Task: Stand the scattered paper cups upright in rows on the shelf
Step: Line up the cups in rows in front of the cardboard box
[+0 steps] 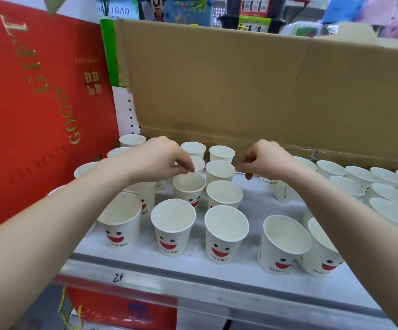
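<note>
Several white paper cups with red smiley faces stand upright on the white shelf (252, 206). My left hand (162, 160) reaches in from the left, and its thumb and fingertips pinch the far rim of an upright cup (188, 189) in the middle column. My right hand (267, 160) hovers to the right with its fingers loosely curled. Its fingertips are beside the rim of another upright cup (219, 171), and it holds nothing. The front row cups (173, 231) stand near the shelf edge; the two at the right (283, 244) lean on each other.
A brown cardboard box wall (240, 79) closes off the back of the shelf. A red gift bag (38, 103) stands at the left. More upright cups (388, 194) fill the right end. The shelf's front rail (193, 287) bears a handwritten price tag.
</note>
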The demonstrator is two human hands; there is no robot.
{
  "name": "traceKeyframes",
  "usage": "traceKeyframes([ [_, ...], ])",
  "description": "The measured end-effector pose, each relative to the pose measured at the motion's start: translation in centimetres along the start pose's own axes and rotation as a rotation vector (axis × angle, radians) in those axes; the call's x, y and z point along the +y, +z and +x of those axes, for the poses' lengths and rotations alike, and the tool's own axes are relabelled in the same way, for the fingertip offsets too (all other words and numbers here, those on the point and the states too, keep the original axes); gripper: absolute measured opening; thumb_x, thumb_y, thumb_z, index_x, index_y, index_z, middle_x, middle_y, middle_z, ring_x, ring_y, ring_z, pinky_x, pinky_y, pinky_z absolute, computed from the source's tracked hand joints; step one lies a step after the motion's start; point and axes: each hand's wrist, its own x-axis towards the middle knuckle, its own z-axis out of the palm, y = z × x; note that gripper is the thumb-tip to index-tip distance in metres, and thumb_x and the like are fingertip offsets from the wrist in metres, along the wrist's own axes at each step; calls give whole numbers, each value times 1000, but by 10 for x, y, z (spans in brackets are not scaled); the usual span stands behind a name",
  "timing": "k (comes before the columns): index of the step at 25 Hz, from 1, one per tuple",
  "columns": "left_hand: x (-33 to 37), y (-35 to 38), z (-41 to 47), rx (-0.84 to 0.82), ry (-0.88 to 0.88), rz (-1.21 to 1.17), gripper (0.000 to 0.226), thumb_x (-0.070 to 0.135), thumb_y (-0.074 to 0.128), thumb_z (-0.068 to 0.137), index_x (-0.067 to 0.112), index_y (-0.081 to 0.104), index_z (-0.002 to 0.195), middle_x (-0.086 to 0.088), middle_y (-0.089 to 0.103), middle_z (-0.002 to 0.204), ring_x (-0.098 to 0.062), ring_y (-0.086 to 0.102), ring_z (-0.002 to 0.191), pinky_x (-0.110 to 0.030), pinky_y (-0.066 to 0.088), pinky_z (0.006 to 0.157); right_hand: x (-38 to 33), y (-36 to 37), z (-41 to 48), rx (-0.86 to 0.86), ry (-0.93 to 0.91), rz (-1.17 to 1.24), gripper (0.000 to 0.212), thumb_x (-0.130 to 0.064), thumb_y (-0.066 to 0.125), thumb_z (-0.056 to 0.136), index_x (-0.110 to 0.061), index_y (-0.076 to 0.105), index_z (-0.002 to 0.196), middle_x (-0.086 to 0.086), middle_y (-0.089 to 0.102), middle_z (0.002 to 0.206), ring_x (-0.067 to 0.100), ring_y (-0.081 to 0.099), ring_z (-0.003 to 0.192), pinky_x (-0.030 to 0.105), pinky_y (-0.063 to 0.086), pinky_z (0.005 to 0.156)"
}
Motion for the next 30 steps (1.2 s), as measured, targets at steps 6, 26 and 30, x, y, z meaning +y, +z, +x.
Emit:
traceKeyframes([
  [6, -21, 7, 63, -42, -110, 208, 45, 39, 60, 91, 34, 50, 135, 2, 57, 132, -24, 54, 116, -33, 46, 89, -8, 17, 51, 58, -11, -229, 40, -52, 69, 79, -31, 67, 113, -1, 68, 108, 24, 61, 99, 29, 48, 78],
  [26, -33, 27, 93, 2, -191, 262, 27, 14, 57, 89, 28, 67, 110, -5, 65, 113, -30, 59, 102, -32, 49, 77, -11, 22, 71, 87, 9, -280, 11, -27, 64, 86, -29, 72, 94, 1, 68, 99, 28, 61, 91, 28, 43, 70],
  [30, -17, 7, 60, 64, -25, 108, 16, 34, 63, 85, 34, 69, 100, 11, 69, 98, -17, 62, 92, -33, 52, 76, -15, 5, 41, 35, -129, -165, 7, -30, 67, 83, -26, 72, 80, -6, 69, 75, 15, 59, 76, 24, 45, 60],
])
